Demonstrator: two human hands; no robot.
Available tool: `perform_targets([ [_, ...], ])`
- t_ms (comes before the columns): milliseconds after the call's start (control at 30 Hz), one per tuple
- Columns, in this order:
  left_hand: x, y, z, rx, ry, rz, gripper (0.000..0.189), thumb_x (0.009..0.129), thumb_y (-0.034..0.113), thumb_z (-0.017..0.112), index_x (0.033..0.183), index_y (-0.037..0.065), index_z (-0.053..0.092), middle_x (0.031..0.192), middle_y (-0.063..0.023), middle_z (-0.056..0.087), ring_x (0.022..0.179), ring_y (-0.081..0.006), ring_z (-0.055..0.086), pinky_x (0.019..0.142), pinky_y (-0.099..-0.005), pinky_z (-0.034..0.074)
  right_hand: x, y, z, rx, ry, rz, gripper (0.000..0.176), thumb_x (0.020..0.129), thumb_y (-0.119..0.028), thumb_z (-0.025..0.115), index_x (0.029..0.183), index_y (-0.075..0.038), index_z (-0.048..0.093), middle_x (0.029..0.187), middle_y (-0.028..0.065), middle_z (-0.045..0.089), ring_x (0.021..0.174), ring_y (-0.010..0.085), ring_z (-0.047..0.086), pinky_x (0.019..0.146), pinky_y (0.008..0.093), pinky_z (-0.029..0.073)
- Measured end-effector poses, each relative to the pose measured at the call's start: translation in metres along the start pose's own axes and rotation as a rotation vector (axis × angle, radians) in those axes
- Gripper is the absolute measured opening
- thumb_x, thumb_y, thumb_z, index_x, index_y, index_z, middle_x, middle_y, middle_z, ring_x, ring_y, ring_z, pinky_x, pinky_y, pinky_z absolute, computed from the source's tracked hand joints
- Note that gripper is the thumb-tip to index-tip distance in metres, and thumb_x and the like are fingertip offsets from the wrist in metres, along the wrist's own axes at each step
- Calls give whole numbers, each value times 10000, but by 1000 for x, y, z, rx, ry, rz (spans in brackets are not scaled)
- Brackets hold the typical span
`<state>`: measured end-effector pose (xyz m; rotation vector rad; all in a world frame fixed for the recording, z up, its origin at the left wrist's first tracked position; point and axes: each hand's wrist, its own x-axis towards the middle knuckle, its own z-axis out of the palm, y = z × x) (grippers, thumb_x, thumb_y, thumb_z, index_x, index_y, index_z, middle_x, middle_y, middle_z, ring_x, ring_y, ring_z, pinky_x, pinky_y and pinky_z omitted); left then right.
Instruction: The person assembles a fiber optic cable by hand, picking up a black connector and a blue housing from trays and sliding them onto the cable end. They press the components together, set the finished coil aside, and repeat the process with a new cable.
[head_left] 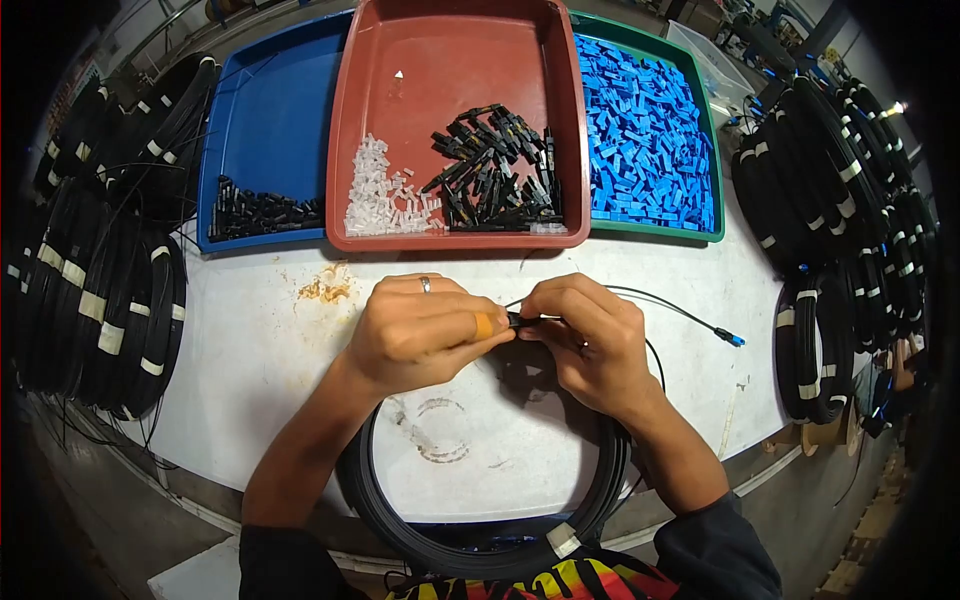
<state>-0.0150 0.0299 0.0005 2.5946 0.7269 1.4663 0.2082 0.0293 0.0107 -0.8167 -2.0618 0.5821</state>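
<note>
My left hand (pixel 430 328), with a ring and an orange band round one finger, is closed in a pinch on a small black cable connector (pixel 517 320). From the other side, the fingertips of my right hand (pixel 592 342) pinch the same piece; they partly cover it. Below both hands lies a coil of black cable (pixel 362 470), bound with a white tape wrap (pixel 563 540). A loose black cable runs out behind my right hand and ends in a blue-tipped connector (pixel 732 338) resting on the white table (pixel 690 400).
A red tray (pixel 450 60) holds clear plastic pieces (pixel 375 195) and black connector parts (pixel 495 165). Beside it, a blue tray (pixel 270 110) has black parts, and a green tray (pixel 713 215) has blue pieces (pixel 645 130). Taped cable coils (pixel 100 300) stack at left; more coils (pixel 815 340) stand right.
</note>
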Motion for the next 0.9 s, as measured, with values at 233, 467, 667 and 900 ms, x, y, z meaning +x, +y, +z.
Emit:
perform_targets([
  [233, -7, -1, -3, -198, 65, -359, 371, 699, 12, 872, 1056, 43, 776, 849, -75, 790, 734, -179, 754, 664, -264, 551, -2, 4, 0, -17, 72, -62, 281, 721, 124, 736, 953, -22, 673, 878, 107, 693, 736, 292, 695, 634, 388, 543],
  [467, -3, -1, -8, -114, 0, -333, 523, 671, 27, 892, 1171, 59, 743, 856, -43, 799, 770, -165, 739, 742, -294, 539, -3, 5, -1, -163, 10, -136, 376, 680, 57, 721, 1026, -92, 725, 821, 77, 631, 689, 273, 653, 606, 388, 517],
  [667, -12, 1, -1, -269, 61, -456, 496, 687, 13, 905, 1149, 42, 727, 975, -71, 804, 817, -163, 770, 761, -288, 542, -5, 0, -7, -179, -86, -113, 559, 595, 26, 739, 1125, -149, 759, 814, 50, 555, 703, 256, 611, 604, 396, 490],
  [900, -6, -3, -14, -194, -36, -350, 487, 703, 37, 900, 1166, 60, 747, 887, -36, 806, 865, -175, 774, 774, -297, 520, -3, 6, -6, -115, -180, -78, 654, 530, 26, 746, 1161, -144, 773, 824, 55, 553, 722, 248, 613, 619, 400, 499],
])
